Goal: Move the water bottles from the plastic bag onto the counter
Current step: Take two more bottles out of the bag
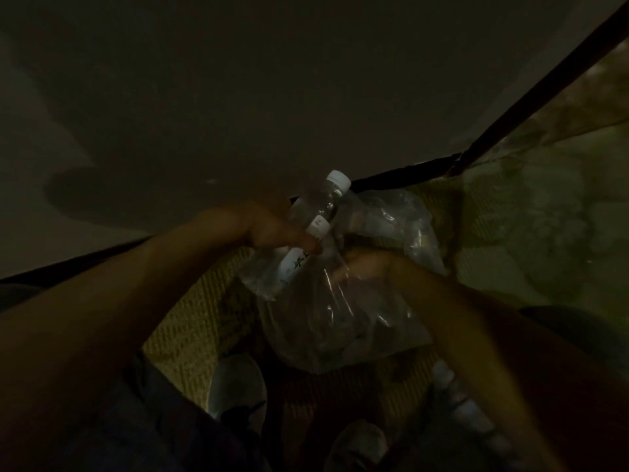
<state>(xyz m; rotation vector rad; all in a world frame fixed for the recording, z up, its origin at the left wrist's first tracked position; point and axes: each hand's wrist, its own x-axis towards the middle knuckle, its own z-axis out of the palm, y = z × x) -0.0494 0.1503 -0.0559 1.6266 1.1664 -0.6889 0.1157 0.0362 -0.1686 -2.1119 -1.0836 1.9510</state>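
Head view, very dim, some blur. Left hand (272, 229) sits mid-frame at the near edge of the tabletop (238, 97), fingers curled round two clear water bottles held together: the far bottle (321, 202) points its white cap up and to the right over the tabletop edge, the near bottle (299, 257) lies just in front of it, white cap and white label showing. Both bottles are off the tabletop surface, raised above the mouth of the plastic bag (340, 318). Right hand (360, 267) is just right of the bottles, fingers pinching the bag's upper film near its opening; exact finger layout too dark to read. The bag is clear, crumpled, hanging below and between the two hands, part of it bunched to the far right of the bottles; contents inside cannot be made out. Below the bag, a yellowish patterned floor (190, 321) and two light shoes (235, 386) near the bottom edge. A dark strip (531, 93) runs up the far right along the tabletop edge.
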